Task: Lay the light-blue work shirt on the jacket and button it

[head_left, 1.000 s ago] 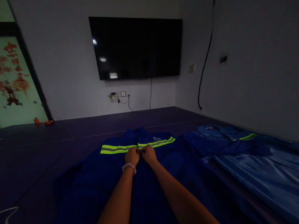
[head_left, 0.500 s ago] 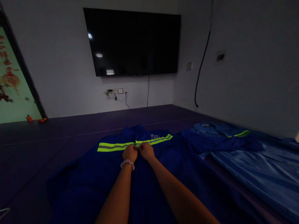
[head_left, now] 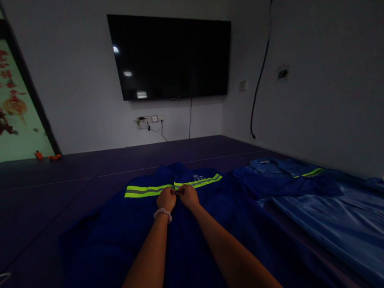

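Through the head camera I look down on a blue jacket (head_left: 187,249), laid out front up on the dark purple surface (head_left: 144,156), its collar (head_left: 171,168) pointing away from me; the left hand (head_left: 166,199) and right hand (head_left: 188,196) meet at its centre line just below the reflective stripe (head_left: 141,191), fingers curled in, both pinching the front edges; as far as I can judge, the spreading out is done and the two stripe halves sit close together at the middle, while the front under the hands is being worked and I cannot tell whether the part below is joined; what lies between the fingertips, cloth alone or some fastener, is hidden from me by the knuckles; the lower jacket sinks into shadow and runs off the bottom of my view; the white print (head_left: 199,177) on the chest is too small to read; to the right, lighter blue clothing (head_left: 355,217) is cut off at the edge.
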`<state>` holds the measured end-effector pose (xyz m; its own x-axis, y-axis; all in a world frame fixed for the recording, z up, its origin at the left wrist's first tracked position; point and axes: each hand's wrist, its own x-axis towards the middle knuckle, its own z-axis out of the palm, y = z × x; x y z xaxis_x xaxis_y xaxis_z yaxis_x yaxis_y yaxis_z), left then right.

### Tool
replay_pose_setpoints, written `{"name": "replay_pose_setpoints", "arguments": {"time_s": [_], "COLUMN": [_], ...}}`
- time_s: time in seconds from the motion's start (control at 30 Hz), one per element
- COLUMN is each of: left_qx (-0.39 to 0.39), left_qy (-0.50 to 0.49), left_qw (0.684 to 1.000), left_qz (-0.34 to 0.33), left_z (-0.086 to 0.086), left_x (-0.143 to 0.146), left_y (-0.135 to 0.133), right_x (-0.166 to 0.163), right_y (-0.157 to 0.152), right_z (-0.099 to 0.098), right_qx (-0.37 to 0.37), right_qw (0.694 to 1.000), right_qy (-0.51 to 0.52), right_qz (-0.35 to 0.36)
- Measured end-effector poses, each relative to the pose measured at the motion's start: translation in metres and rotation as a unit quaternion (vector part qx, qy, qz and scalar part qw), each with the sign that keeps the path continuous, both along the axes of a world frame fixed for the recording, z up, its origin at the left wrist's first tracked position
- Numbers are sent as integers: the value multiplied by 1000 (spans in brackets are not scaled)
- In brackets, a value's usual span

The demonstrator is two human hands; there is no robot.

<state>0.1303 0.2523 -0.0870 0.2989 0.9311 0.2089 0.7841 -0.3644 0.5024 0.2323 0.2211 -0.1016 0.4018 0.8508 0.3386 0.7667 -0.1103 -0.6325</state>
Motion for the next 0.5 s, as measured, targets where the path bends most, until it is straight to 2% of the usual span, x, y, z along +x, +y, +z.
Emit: {"name": "replay_pose_setpoints", "arguments": {"time_s": [0.5], "left_qx": [6], "left_qy": [16], "left_qw": [1000], "left_qz": [-2], "left_z": [1], "left_x": [-1], "left_y": [-2], "right_x": [-3], "right_y": [-1], "right_z": [4], "right_qx": [-22], "right_qw": [999], "right_qy": [-17], "right_qz": [-20]}}
